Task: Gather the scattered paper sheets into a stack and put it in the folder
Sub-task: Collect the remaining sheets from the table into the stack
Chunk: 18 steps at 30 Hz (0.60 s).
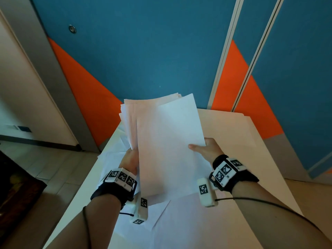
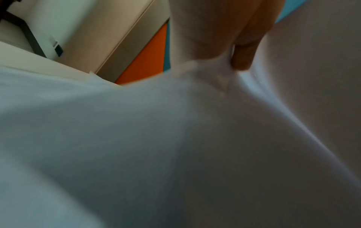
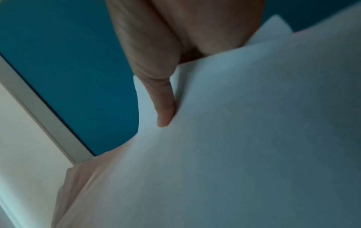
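Paper sheets (image 1: 167, 144): white, faint pink tint on some. Counter (image 1: 242, 159): white/cream. Wall panels (image 1: 143, 51): teal-blue w/ orange wedges (image 1: 84, 90), grey strip at the left edge. Wrist bands (image 1: 233, 175): black, w/ white blocks carrying b&w square-code markers. Floor (image 1: 45, 164): pale tiles.

An office: blue-and-orange partition panels (image 1: 143, 51) behind a white table (image 1: 251, 150) with papers (image 1: 161, 209).

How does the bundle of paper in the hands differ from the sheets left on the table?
The bundle is raised and tilted, gripped by the left hand and right hand; the loose sheets lie flat and untouched. The bundle is many layers, fanned unevenly; the loose sheets lie spread out. Both are white.
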Motion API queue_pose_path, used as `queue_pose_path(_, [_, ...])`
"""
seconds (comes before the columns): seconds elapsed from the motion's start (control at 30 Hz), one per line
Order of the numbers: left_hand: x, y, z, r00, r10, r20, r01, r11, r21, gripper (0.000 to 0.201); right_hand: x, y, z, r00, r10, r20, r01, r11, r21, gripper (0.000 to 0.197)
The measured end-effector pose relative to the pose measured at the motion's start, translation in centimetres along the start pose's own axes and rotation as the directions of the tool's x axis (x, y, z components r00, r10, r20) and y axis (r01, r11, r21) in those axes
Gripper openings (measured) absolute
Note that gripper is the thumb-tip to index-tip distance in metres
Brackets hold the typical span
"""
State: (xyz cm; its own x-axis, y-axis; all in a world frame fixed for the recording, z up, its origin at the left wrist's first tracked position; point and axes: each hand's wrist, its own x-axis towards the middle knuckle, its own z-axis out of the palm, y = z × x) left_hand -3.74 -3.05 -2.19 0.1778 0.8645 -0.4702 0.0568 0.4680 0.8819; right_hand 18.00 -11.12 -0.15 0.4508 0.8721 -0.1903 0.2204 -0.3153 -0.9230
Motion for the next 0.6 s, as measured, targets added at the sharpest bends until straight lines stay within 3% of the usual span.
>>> queue_pose_path(0.13, [-0.5, 0.5, -0.6, 0.986, 0.028, 0.164, 0.020, 0.960, -0.281, 0.046, 0.3, 0.1, 1.0, 0.997, -0.056, -0.060, 0.055, 0.998, -0.021, 0.020])
queue_pose_path(0.2, [-0.8, 0.4, -0.8, 0.987, 0.016, 0.162, 0.019, 0.977, -0.210, 0.038, 0.3, -0.1, 1.4, 0.993, -0.084, -0.078, 0.080, 0.995, -0.053, 0.021])
queue_pose_path(0.3, [-0.1, -0.3, -1.1, 1.000, 0.025, 0.011, -0.025, 1.000, -0.018, 0.046, -0.1, -0.4, 1.8, 0.992, -0.114, -0.058, 0.108, 0.989, -0.100, 0.024])
queue_pose_path(0.4, [0.7, -0.8, -1.2, 0.995, 0.064, -0.074, -0.059, 0.996, 0.069, 0.046, -0.9, 0.0, 1.3, 0.992, -0.123, 0.020, 0.125, 0.990, -0.067, 0.034])
queue_pose_path(0.47, [1.1, -0.9, -1.3, 0.988, 0.098, -0.118, -0.090, 0.993, 0.072, 0.044, -1.0, 1.2, 0.1, 0.998, -0.067, -0.010, 0.065, 0.984, -0.164, 0.045])
queue_pose_path(0.6, [1.0, -0.6, -1.7, 0.974, 0.147, -0.173, -0.140, 0.989, 0.050, 0.044, -2.0, 5.8, -3.1, 0.964, 0.198, -0.176, -0.250, 0.902, -0.352, 0.060])
